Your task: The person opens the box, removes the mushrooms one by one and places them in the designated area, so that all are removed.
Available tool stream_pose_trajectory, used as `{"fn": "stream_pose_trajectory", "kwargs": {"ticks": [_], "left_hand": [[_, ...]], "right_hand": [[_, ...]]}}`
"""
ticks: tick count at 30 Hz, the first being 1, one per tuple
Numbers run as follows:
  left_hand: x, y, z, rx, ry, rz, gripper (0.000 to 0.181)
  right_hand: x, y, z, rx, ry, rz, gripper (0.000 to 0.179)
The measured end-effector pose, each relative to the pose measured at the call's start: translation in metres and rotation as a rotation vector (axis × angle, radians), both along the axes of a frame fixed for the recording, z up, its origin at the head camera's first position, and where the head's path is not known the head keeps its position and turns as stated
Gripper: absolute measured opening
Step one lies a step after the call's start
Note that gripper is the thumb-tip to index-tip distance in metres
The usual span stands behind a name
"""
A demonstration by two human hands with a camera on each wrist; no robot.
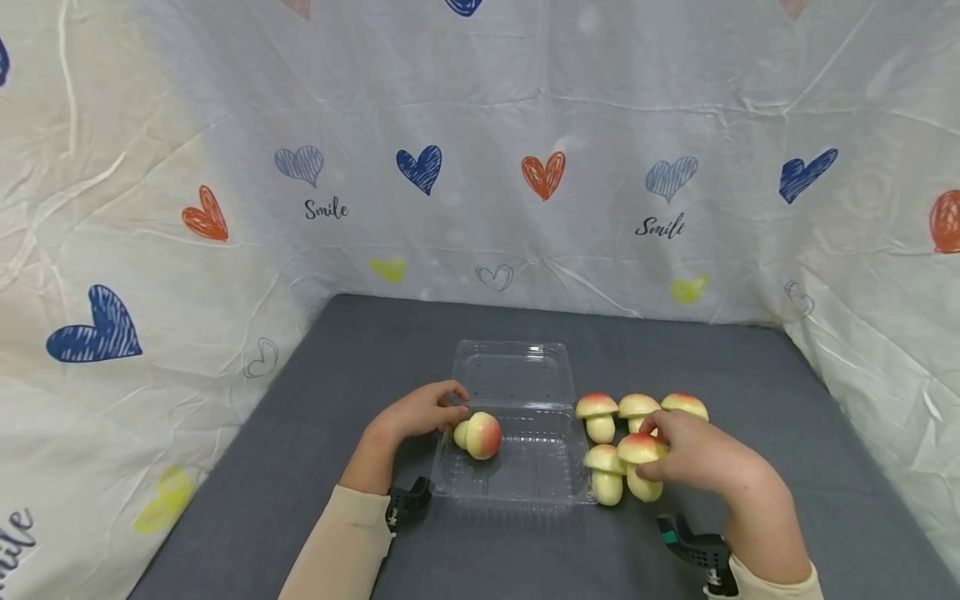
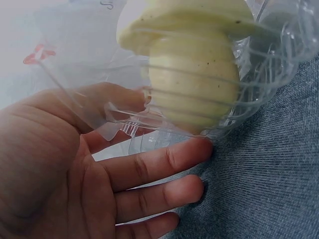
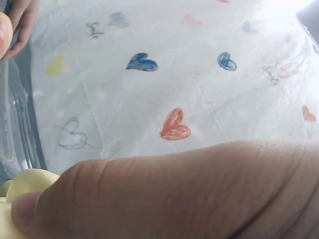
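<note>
A clear plastic clamshell container (image 1: 517,496) lies with its lid folded back on the dark cloth. Inside it, at the left, a toy mushroom (image 1: 483,435) with a red-tinged cap rests on its side. My left hand (image 1: 423,408) pinches the container's left rim with thumb and forefinger; the left wrist view shows its other fingers (image 2: 169,159) extended beside the plastic wall. To the right of the container my right hand (image 1: 697,450) grips another toy mushroom (image 1: 642,450) by its cap. Its thumb (image 3: 25,209) presses pale yellow mushroom surface in the right wrist view.
More toy mushrooms stand close together right of the container: one (image 1: 606,475) beside the gripped one, others (image 1: 597,414) behind. The open lid (image 1: 513,373) lies toward the back of the table (image 1: 375,333). A white heart-printed curtain (image 1: 480,217) encloses the back and sides.
</note>
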State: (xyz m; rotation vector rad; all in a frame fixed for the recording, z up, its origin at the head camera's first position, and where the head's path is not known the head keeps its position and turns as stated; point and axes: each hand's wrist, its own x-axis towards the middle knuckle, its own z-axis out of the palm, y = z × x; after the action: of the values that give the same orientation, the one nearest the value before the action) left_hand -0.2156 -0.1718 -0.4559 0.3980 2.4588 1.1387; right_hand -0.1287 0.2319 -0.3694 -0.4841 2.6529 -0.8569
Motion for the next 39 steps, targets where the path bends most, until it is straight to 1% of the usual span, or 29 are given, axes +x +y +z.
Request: {"fn": "stream_pose_trajectory", "kwargs": {"ticks": [2,10,13,17,19,27,31,34,39], "left_hand": [[0.001,0.0,0.0,0.0,-0.004,-0.001,0.031],[-0.002,-0.002,-0.001,0.003,-0.003,-0.001,0.03],[-0.002,-0.002,-0.003,0.001,-0.007,-0.001,0.031],[-0.003,-0.002,-0.005,0.007,-0.012,-0.007,0.031],[-0.003,-0.002,-0.005,0.007,-0.012,-0.008,0.032],[-0.004,-0.001,-0.002,-0.003,-0.001,-0.006,0.03],[-0.003,0.0,0.0,-0.008,0.003,-0.006,0.03],[-0.002,0.0,0.001,-0.006,0.0,-0.006,0.03],[0.0,0.0,0.001,-0.014,-0.005,-0.001,0.031]], "right_hand": [[0.001,0.001,-0.002,0.002,0.003,-0.005,0.036],[0.003,0.004,-0.004,0.006,-0.044,-0.025,0.034],[0.002,0.004,-0.003,0.042,-0.05,-0.041,0.035],[0.0,0.003,-0.004,0.124,-0.073,-0.074,0.039],[-0.001,0.003,-0.006,0.157,-0.082,-0.09,0.039],[-0.007,0.005,-0.012,0.221,-0.121,-0.141,0.035],[-0.009,0.003,-0.014,0.228,-0.15,-0.149,0.036],[-0.009,0.002,-0.017,0.228,-0.172,-0.157,0.033],[-0.012,0.003,-0.023,0.232,-0.179,-0.169,0.029]]}}
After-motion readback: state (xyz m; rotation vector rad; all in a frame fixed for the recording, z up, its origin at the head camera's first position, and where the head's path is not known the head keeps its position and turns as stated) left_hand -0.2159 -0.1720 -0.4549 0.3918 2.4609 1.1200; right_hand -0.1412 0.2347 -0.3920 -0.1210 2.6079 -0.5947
